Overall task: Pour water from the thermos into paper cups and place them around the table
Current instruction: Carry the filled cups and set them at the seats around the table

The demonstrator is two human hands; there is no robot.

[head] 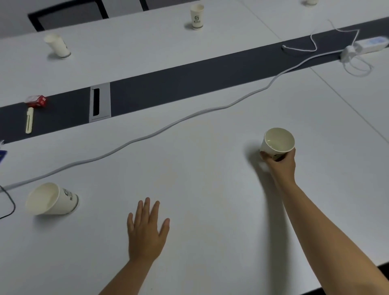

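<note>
My right hand (280, 163) grips a white paper cup (277, 141) by its lower wall at the right side of the white table (200, 168); water shows inside the cup. My left hand (147, 229) lies flat on the tabletop near the front edge, fingers straight and spread, holding nothing. A second paper cup (51, 199) stands at the near left. Two more cups (57, 45) (197, 16) stand on the far side, and a fourth cup's base (311, 2) shows at the top right edge. No thermos is in view.
A grey cable (147, 136) snakes across the table from the near left to a white power strip (370, 43) at the far right. On the dark centre strip sit a metal cable hatch (100, 102), a red box (36, 101) and a cream utility knife (29, 120).
</note>
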